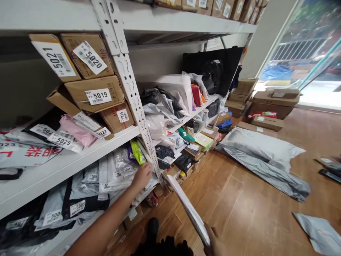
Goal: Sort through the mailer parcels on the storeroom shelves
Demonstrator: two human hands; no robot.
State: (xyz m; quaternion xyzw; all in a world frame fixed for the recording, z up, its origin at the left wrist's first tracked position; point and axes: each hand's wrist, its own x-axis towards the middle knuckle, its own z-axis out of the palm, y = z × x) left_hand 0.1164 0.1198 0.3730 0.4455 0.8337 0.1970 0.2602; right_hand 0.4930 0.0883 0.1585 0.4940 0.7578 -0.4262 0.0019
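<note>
My left hand (141, 175) reaches into the lower shelf and rests on upright grey mailer bags (114, 174) with numbered labels, beside a yellow-green packet (137, 152); its fingers curl against the parcels, and I cannot see whether they grip one. My right hand (217, 245), at the bottom edge, is closed on the end of a flat silver-grey mailer parcel (188, 208) that slants up toward the shelf post (138, 110).
White metal shelving (80, 156) holds labelled cardboard boxes (94, 94), pink and grey bags. More parcels fill the shelves to the right. On the wooden floor lie large grey bags (262, 156), cardboard boxes (274, 101) and a grey mailer (318, 233).
</note>
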